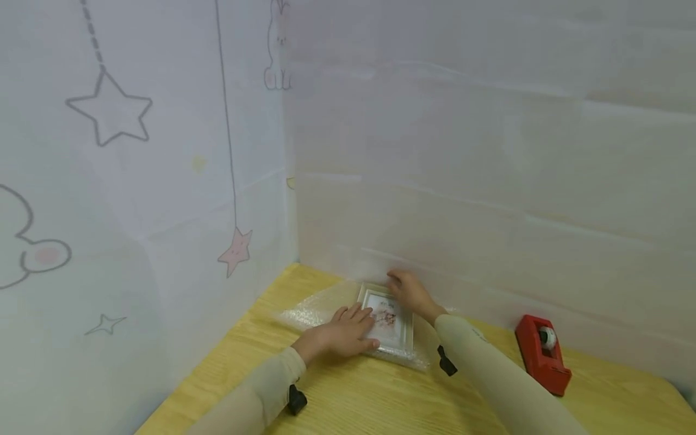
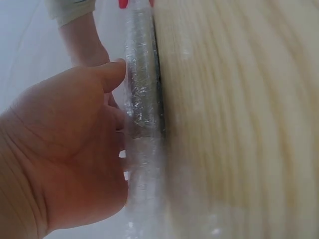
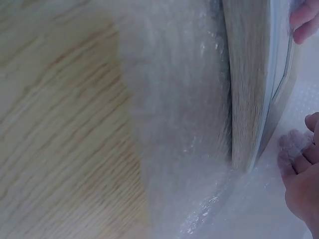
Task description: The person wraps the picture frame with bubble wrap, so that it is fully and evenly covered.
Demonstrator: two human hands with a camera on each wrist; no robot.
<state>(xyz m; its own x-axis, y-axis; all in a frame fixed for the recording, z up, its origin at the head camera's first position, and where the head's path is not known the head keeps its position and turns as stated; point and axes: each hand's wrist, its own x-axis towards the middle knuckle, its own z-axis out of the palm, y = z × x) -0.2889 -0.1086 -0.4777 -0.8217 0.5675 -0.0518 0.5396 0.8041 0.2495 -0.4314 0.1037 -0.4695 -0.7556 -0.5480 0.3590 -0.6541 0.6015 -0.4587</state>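
Observation:
A light-coloured picture frame [image 1: 406,329] with a flower picture lies face up on clear bubble wrap [image 1: 312,309], which spreads past its left and front sides. My left hand [image 1: 348,332] rests on the frame's left part with its fingers straight. In the left wrist view, bubble wrap [image 2: 143,74] runs along the frame's side below the left hand [image 2: 75,144]. At the frame's far right corner, my right hand [image 1: 414,294] has bent fingers. The right wrist view shows film over the right hand's [image 3: 304,179] fingertips, between them and the thumb, beside the frame [image 3: 249,89].
A red tape dispenser [image 1: 542,356] with a roll in it stands on the right of the yellow wood-grain table [image 1: 370,399]. Walls meet behind the table's far corner; the left wall [image 1: 179,290] carries star drawings. Each sleeve has a black clip-like piece [image 1: 447,361].

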